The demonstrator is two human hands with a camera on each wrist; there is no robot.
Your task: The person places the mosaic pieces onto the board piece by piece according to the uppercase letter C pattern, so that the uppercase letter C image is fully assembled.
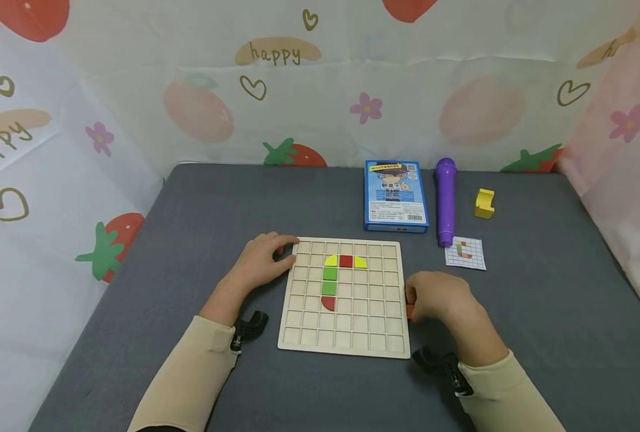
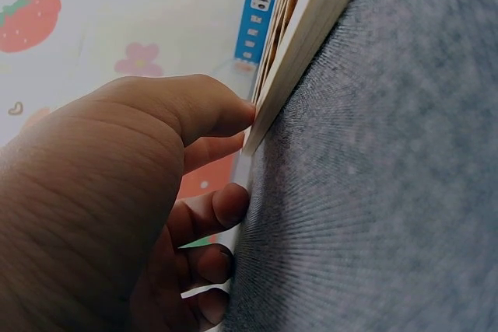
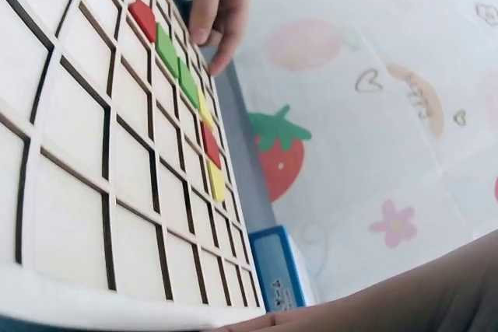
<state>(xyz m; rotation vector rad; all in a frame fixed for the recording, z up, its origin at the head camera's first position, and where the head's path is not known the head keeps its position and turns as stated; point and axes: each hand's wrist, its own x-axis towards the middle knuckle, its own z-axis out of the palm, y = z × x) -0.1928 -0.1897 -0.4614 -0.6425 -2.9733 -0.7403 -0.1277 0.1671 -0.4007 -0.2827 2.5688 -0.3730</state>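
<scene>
**Both hands at the edges of the wooden grid board**

Your beige sleeves come in from the bottom of the head view, each wrist carrying a black camera mount. Your left hand (image 1: 260, 264) rests at the far left corner of the pale wooden grid board (image 1: 343, 342), fingers loosely curled, the fingertips (image 2: 233, 114) touching the board's edge and holding nothing. Your right hand (image 1: 438, 297) sits against the board's right edge, fingers curled round a small orange piece (image 1: 409, 311) that peeps out beneath them; most of that piece is hidden.

On the board, coloured tiles form a hooked shape: a yellow quarter-round tile (image 1: 331, 261), a red square tile (image 1: 345, 261) and a second yellow quarter-round tile (image 1: 360, 262) side by side in one row, then two green square tiles (image 1: 328, 281) stacked below the first yellow one, with a red quarter-round tile (image 1: 328, 303) under them.

The board lies on the grey fabric-covered table (image 1: 541, 312). Beyond it lie a blue card box (image 1: 395, 195), a purple pen-shaped device (image 1: 445, 201), a yellow notched block (image 1: 484, 203) and a small gridded pattern card (image 1: 465, 252), all well apart from your hands.
</scene>
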